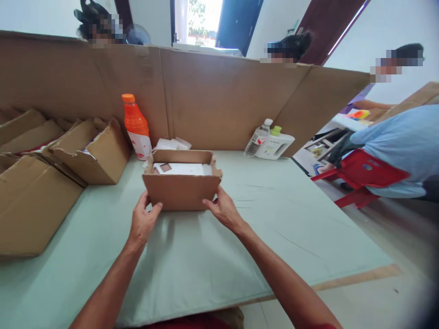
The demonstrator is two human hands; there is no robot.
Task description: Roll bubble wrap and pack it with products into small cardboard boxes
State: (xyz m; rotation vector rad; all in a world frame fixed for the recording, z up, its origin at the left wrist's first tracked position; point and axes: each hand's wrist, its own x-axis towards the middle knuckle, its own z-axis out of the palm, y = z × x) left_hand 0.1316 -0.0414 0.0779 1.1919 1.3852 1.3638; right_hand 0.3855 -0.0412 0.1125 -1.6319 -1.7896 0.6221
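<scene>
In the head view a small open-topped cardboard box stands on the pale green tabletop in front of me. White flat pieces, whose kind I cannot make out, fill its inside. My left hand grips the box's lower left corner, thumb on the front face and fingers round the side. At the lower right corner my right hand holds it the same way. Behind the box lie some clear plastic packets, partly hidden by it.
Larger open cardboard boxes crowd the table's left side. An orange bottle, a clear bottle and a white jug stand along a cardboard partition. People are beyond it; one sits on a red chair at right.
</scene>
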